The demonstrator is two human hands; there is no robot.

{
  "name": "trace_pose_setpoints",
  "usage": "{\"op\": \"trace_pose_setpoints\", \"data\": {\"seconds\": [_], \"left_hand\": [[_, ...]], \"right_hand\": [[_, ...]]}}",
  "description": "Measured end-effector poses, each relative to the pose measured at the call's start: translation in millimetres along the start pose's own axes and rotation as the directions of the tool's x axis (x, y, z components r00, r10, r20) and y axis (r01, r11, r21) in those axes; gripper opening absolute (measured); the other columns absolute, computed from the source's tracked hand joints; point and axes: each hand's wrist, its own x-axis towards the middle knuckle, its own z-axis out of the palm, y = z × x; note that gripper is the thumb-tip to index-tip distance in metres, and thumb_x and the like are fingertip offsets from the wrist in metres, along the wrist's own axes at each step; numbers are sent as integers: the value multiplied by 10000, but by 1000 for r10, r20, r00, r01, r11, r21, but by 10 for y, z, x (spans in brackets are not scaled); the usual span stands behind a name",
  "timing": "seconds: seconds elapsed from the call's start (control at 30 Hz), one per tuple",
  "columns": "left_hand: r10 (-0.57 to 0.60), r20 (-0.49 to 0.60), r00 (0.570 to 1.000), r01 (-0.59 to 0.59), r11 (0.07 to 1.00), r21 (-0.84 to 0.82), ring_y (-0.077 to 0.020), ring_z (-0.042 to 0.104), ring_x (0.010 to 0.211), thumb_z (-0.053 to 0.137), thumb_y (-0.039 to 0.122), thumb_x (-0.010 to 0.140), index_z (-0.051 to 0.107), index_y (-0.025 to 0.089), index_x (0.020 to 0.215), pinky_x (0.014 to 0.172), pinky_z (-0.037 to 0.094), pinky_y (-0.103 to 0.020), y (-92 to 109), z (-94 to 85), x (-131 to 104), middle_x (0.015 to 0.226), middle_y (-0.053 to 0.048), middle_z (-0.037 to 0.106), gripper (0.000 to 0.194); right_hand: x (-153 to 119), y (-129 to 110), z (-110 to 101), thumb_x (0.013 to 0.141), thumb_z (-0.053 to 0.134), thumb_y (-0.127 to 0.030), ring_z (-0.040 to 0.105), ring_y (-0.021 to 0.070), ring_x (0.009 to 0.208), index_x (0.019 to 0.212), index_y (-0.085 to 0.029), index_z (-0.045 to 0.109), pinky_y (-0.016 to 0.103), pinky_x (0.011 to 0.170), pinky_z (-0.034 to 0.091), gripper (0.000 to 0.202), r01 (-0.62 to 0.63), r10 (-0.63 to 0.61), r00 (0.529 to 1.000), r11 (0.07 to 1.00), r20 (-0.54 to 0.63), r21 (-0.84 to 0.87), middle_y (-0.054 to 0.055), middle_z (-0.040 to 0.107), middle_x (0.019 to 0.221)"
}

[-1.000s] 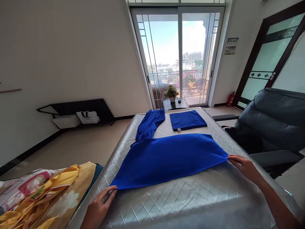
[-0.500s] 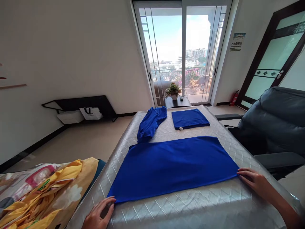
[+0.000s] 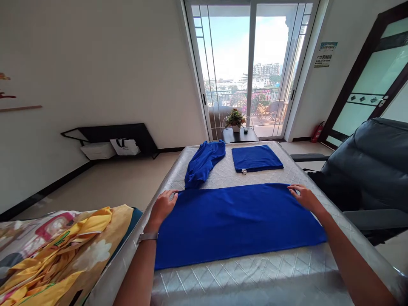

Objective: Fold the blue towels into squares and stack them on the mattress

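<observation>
While leaving the large blue cloth (image 3: 236, 223) flat on the mattress (image 3: 255, 270), just moved from near corners to far with loosely spread right hand (image 3: 304, 198) and left hand (image 3: 163, 207) of uncertain pinch, seemingly tending the far edge.

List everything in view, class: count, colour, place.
Spread cloth: 1, blue, front centre
Crumpled cloth: 1, blue, behind, left
Folded cloth: 1, blue, behind, right
Quilted cover: 1, silver, underneath
Bundled cloth: 1, yellow, lower left
Bag: 1, white, left
Potted plant: 1, green, back
Sliding door: 1, white-framed, back
Extinguisher: 1, red, back right
Armchair: 1, black, right
Left hand: 1, bare, cloth's far left corner
Right hand: 1, bare, cloth's far right corner
</observation>
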Motion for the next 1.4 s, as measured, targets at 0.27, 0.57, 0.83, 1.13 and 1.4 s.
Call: {"op": "trace_pose_setpoints", "data": {"seconds": [0.27,0.57,0.83,1.13,1.4], "left_hand": [[-47,18,999,46,998,48,-265,586,1292,368,319,952,652,162,1253,1149,425,-412,-253,719,161,1362,-131,656,443],[182,-141,973,-161,976,150,-282,578,1228,349,408,1018,662,188,1233,1122,420,-428,175,818,117,1296,-137,628,438],[14,45,999,-22,982,186,-303,506,1376,280,542,1026,524,177,1472,1163,378,-439,190,1013,248,1481,-162,539,626],[-198,81,977,162,932,323,-383,614,1197,388,411,986,546,139,1443,1012,458,-522,182,929,865,1298,-238,652,555],[-329,-98,939,343,886,312,-414,594,1163,410,315,947,611,148,1377,917,490,-544,15,726,986,1285,-241,629,503]], "right_hand": [[305,76,706,1045,324,-378,432,282,1443,1483,-235,540,477,1182,365,510,-132,138,990,959,7,-252,81,496,1557],[339,173,684,1010,346,-316,549,311,1256,1345,-224,656,459,1046,454,466,-146,95,983,927,-160,-345,130,598,1392],[340,226,669,1013,367,-313,590,284,1118,1274,-221,695,420,1012,460,429,-124,101,990,961,-102,-248,110,674,1189],[324,257,670,1038,370,-328,574,288,1155,1343,-259,669,398,970,483,433,-160,132,985,941,-111,-297,98,618,1322],[367,389,710,1042,385,-350,575,270,1155,1259,-266,713,385,958,474,402,-196,160,974,948,-158,-250,83,628,1316]]}}
